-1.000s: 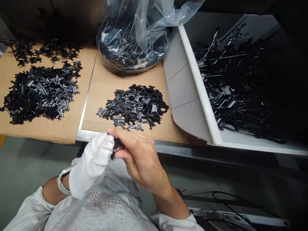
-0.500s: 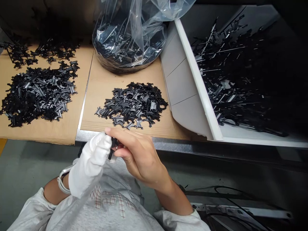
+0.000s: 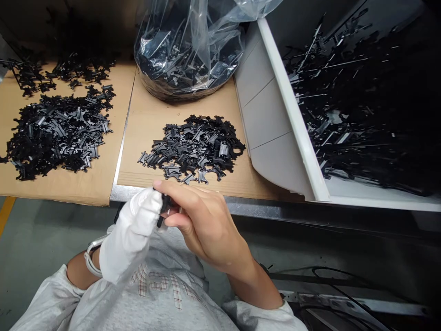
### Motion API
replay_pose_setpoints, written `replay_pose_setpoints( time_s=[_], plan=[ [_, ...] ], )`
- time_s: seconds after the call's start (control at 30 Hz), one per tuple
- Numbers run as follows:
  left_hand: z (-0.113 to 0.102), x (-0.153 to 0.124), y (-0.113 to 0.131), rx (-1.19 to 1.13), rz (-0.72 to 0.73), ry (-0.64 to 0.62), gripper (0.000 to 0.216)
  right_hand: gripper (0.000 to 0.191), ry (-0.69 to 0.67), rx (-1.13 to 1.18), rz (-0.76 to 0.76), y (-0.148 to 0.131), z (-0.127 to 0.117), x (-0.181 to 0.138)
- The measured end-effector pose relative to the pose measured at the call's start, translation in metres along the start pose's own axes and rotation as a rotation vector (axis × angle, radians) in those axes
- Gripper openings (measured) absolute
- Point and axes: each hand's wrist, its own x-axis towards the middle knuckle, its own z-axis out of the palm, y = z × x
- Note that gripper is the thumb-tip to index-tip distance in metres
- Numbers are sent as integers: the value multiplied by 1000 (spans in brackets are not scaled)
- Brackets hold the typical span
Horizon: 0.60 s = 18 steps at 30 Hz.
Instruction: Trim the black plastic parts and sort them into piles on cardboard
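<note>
The gloved left hand [image 3: 132,234] and bare right hand [image 3: 203,225] meet below the surface [image 3: 151,115] edge. The fingers of both pinch one small black part [image 3: 164,209], apparently working it apart. Finishing would call for a firm twist, with the pile [image 3: 195,149] within near reach.

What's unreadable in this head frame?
1. Head view, small black part: pinched between gloved left hand and right hand; fingers hide its shape.
2. Head view, plastic bag: glare blurs contents; top cut by frame edge.
3. Head view, white bin: far parts lost in shadow.
</note>
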Motion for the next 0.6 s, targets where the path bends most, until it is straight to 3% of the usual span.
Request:
replay_pose_setpoints(
  time_s=[0.13, 0.27, 0.47, 0.6],
  plan=[
    [-2, -1, -2, 107, 2, 26, 26, 32, 13, 5, 0, 1, 1, 0],
    [-3, 0, -5, 73, -2, 19, 28, 30, 25, -12, -14, 2, 4, 1],
    [-1, -4, -10, -162, -256, -86, 29, 28, 46, -28, -41, 3, 7, 3],
    [-1, -7, -11, -166, -282, -66, 27, 29, 47, -3, -47, 6, 7, 2]
  ],
)
